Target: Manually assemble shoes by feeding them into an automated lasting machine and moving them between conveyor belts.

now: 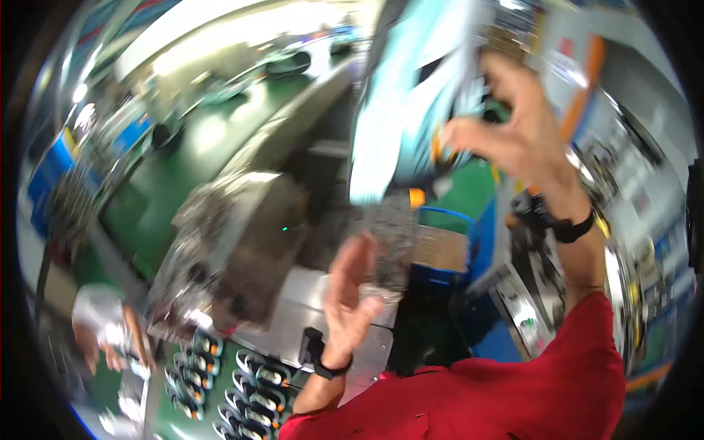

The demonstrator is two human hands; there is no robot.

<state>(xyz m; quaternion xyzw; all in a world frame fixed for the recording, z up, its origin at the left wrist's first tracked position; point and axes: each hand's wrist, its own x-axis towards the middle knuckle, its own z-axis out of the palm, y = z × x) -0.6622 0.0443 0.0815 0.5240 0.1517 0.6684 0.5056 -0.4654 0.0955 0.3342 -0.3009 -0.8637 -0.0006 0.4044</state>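
Near the grey bench's (299, 293) right edge, my left hand (347, 306) is spread, empty; right hand (522, 133) grips the pale-blue shoe (412, 99), so I'd brace its free end.

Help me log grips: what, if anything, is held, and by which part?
The right hand grips a light-blue shoe by its picture-right edge; the left hand is empty.

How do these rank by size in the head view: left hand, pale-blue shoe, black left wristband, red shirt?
1. Red shirt
2. Pale-blue shoe, its nearness perhaps enlarging it
3. Left hand
4. Black left wristband
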